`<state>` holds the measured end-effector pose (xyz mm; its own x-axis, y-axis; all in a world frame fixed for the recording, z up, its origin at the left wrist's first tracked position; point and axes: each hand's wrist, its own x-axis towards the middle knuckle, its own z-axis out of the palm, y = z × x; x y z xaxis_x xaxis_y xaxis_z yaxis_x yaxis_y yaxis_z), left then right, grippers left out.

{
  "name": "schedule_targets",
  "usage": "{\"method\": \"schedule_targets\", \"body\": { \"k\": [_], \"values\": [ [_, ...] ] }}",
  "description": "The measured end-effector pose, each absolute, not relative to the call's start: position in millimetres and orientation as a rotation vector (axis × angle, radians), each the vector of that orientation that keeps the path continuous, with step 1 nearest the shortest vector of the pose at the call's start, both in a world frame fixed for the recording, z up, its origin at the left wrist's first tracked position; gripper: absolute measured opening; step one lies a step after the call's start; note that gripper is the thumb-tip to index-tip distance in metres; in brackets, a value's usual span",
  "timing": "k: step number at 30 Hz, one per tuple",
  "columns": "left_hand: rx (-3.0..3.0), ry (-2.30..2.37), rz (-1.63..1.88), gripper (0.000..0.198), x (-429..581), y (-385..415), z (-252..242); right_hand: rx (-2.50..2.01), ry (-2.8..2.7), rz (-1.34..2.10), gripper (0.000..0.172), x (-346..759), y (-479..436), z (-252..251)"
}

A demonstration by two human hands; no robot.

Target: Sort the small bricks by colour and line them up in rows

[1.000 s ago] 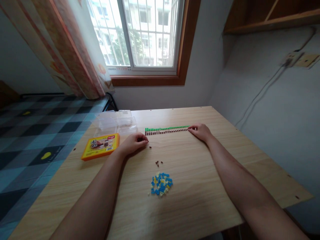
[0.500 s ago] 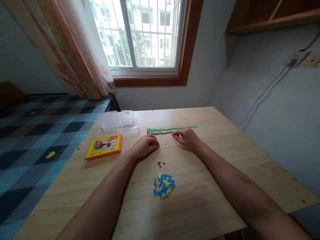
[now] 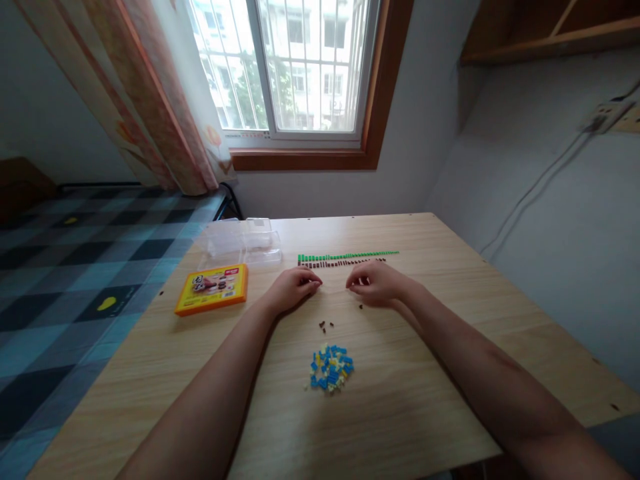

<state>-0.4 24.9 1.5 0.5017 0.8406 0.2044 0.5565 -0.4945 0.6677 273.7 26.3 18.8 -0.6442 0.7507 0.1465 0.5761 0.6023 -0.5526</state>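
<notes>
My left hand (image 3: 294, 289) rests on the table, thumb and fingertips pinched together. Whatever lies between them is too small to make out. Opposite it, my right hand (image 3: 374, 283) has its fingers curled in a pinch, its contents hidden. A single brown brick (image 3: 361, 307) lies just below the right hand. Past the hands run a row of green bricks (image 3: 345, 256) and, nearer, a row of brown bricks (image 3: 330, 265); the right hand is close to the brown row. Several loose brown bricks (image 3: 323, 325) are scattered nearer to me. Closest is a pile of blue and pale yellow bricks (image 3: 332, 369).
An orange-yellow box (image 3: 212, 289) sits at the left of the wooden table (image 3: 430, 413). Behind it stand clear plastic trays (image 3: 240, 243). A bed with a checked cover (image 3: 100, 267) adjoins on the left; a wall and a window (image 3: 310, 73) lie beyond.
My right hand has drawn back from the brown row towards me, uncovering more of it. A brown brick now shows below that hand. My left hand stays nearly in place; the view shifted slightly.
</notes>
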Motion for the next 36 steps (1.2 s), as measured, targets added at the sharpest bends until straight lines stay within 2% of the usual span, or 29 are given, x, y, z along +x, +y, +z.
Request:
{"method": "schedule_targets", "body": {
  "k": [5, 8, 17, 23, 27, 32, 36],
  "values": [
    [2.111, 1.221, 0.728, 0.028, -1, 25, 4, -1.246, -2.606, 0.988, 0.017, 296, 28, 31],
    [2.064, 1.221, 0.735, 0.032, -1, 24, 6, -1.288, -2.588, 1.071, 0.020, 298, 21, 30],
    [2.083, 1.209, 0.701, 0.032, -1, 22, 8, -1.333, -2.663, 0.798, 0.017, 285, 5, 34],
    [2.109, 1.205, 0.693, 0.029, -1, 22, 7, -1.289, -2.684, 0.756, 0.018, 286, 8, 31],
    [2.077, 1.211, 0.694, 0.028, -1, 23, 7, -1.416, -2.482, 0.597, 0.014, 315, 25, 27],
    [2.087, 1.216, 0.695, 0.027, -1, 24, 6, -1.832, -2.032, 0.253, 0.017, 365, 52, 8],
    [2.100, 1.222, 0.702, 0.026, -1, 24, 7, -1.948, -1.885, 0.193, 0.020, 380, 61, -9]
  ]
}}
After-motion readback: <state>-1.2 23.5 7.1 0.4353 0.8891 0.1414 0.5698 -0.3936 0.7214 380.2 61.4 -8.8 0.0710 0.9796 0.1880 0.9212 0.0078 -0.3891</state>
